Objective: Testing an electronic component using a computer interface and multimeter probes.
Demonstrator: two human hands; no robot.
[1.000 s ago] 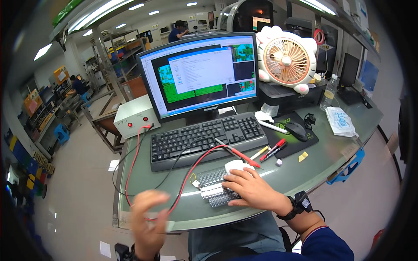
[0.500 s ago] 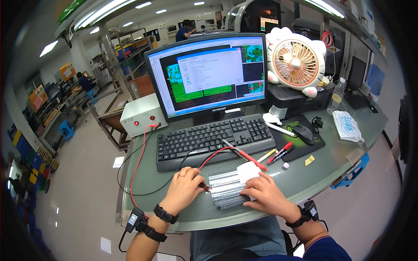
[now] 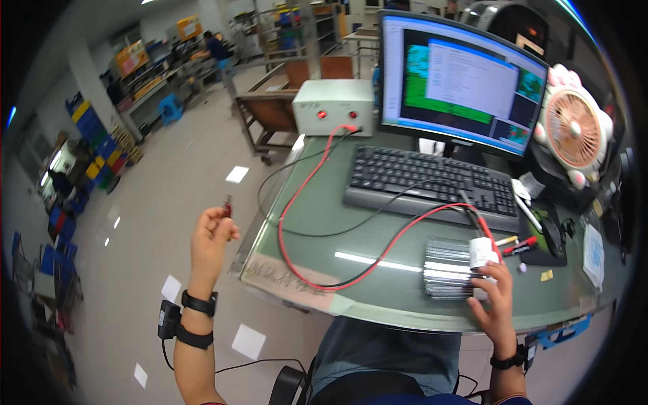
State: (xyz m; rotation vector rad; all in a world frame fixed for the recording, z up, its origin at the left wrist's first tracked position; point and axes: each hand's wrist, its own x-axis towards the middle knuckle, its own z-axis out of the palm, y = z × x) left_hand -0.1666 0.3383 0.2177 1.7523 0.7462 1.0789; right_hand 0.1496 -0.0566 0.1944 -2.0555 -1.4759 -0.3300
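My left hand (image 3: 212, 233) is raised off the left end of the desk, over the floor. Its thumb and fingers pinch a small dark red piece (image 3: 228, 206) with a narrow tip; its kind is unclear. At the desk's front right, a block of parallel silvery ribbed strips (image 3: 447, 270) lies flat. A white roll-shaped piece (image 3: 480, 251) sits at the strips' right end, and my right hand (image 3: 498, 290) curls its fingers and thumb around it. Red and black test leads (image 3: 385, 253) loop across the desk, their probes behind the white piece.
A white box with red sockets (image 3: 334, 108) stands at the desk's back left. Beside it are a keyboard (image 3: 425, 185) and a monitor (image 3: 466, 88). Farther right lie markers (image 3: 520, 245), a mouse (image 3: 555, 237) and a white packet (image 3: 593, 256), with a fan (image 3: 575, 128) behind.
My left hand has moved left from beside the strips to beyond the desk edge, carrying the dark red piece. My right hand stays by the strips and white piece. The view has turned left.
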